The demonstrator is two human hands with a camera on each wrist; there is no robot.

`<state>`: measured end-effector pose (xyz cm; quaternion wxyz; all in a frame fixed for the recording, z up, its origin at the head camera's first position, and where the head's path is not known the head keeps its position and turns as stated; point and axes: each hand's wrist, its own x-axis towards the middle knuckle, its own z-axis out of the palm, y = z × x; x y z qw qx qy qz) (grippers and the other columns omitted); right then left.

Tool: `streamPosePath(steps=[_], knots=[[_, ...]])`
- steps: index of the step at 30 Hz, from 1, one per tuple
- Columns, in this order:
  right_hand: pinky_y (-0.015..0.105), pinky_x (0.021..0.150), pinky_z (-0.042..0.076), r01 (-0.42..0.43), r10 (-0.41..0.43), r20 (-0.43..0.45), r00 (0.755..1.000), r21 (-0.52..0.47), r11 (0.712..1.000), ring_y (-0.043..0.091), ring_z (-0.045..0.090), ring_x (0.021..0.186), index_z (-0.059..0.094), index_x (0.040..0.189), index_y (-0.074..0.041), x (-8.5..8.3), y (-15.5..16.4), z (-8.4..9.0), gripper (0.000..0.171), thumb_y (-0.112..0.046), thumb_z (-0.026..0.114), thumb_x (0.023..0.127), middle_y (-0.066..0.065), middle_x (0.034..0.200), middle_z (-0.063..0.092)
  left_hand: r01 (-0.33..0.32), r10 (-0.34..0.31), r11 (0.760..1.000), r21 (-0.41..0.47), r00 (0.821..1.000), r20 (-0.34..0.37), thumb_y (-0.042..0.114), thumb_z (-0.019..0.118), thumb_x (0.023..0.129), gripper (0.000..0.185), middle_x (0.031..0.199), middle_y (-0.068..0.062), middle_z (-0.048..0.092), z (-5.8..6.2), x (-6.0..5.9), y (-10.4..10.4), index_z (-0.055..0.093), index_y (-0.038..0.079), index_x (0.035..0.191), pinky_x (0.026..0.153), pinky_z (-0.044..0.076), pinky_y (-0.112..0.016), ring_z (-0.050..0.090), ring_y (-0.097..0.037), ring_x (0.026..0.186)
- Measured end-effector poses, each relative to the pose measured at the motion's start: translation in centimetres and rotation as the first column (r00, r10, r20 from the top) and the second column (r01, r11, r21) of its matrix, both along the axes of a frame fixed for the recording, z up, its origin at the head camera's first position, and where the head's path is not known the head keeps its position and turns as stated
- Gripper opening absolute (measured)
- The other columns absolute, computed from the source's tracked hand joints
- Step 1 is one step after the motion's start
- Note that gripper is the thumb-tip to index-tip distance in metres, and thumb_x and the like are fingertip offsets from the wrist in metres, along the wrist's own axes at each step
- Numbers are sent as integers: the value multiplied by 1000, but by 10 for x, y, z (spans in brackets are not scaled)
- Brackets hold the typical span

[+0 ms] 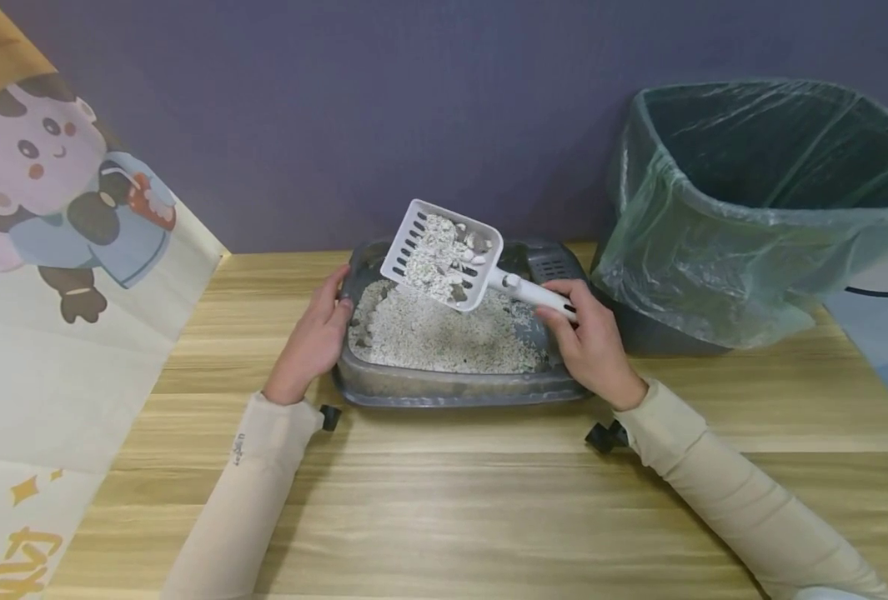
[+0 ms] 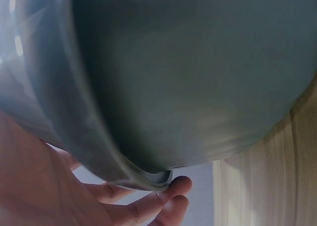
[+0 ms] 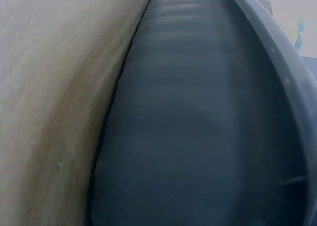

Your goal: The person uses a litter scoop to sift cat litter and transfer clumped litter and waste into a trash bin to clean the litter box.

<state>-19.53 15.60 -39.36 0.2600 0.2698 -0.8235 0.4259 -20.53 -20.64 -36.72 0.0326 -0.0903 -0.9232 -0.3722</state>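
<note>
Head view takes in the whole scene, which neither wrist camera does: at far left a printed cloth with a cartoon figure (image 1: 46, 192) hangs down over the wooden table (image 1: 444, 500), and a purple-grey wall stands behind. Next comes the left hand (image 1: 312, 337), its fingers curled over the left rim of the grey litter tray (image 1: 451, 387), which sits at the middle of the table near the wall and holds pale litter (image 1: 436, 333). Left wrist view shows only the tray's outer wall (image 2: 188, 77) close up, with the fingertips (image 2: 173, 191) under its rim. Above the tray hangs the white slotted scoop (image 1: 444, 254), loaded with clumps, its long axis running from the handle at lower right up to the slotted end at upper left. The right hand (image 1: 589, 342) grips that handle. Right wrist view shows only the tray's dark wall (image 3: 198, 137) against the wood; the hand itself is out of sight there. At far right stands a bin lined with a green bag (image 1: 751, 217).
</note>
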Motion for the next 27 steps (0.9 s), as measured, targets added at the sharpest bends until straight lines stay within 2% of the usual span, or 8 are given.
streamPosePath(steps=[9,14,19,22,27], knots=[[24,49,31,15,-16,-34,999,-50,999,11,37,54,52,121,0,-1,0,-1,38,-29,52,96,6,81,54,-7,7,1000,4,1000,10,25,28,102,53,144,-21,32,-1,0,0,16,19,153,106,25,-56,34,-37,128],[23,49,31,9,-10,-14,1000,-51,999,11,37,52,52,118,3,-1,0,0,33,-23,53,97,6,77,52,-9,10,1000,-5,1000,13,27,27,102,53,146,-18,29,2,2,0,15,20,153,106,25,-56,34,-35,129],[22,45,29,24,-24,8,1000,-48,999,10,34,45,58,111,-1,1,0,0,21,-15,55,96,-3,66,46,-9,9,1000,-11,1000,13,30,26,102,53,147,-18,28,2,3,1,15,19,153,105,26,-55,34,-35,129],[22,44,29,27,-27,3,1000,-52,998,10,33,44,63,107,-4,1,0,-1,18,-16,56,96,-6,63,44,-10,10,1000,-13,1000,16,30,26,102,53,147,-18,28,2,3,1,15,20,153,105,26,-56,34,-35,129],[22,44,28,26,-27,-17,999,-58,998,9,32,42,66,102,-4,0,1,-1,23,-23,54,97,-7,59,42,-7,7,1000,-17,1000,15,30,26,102,53,147,-18,28,2,2,1,14,21,153,105,26,-56,33,-35,129]])
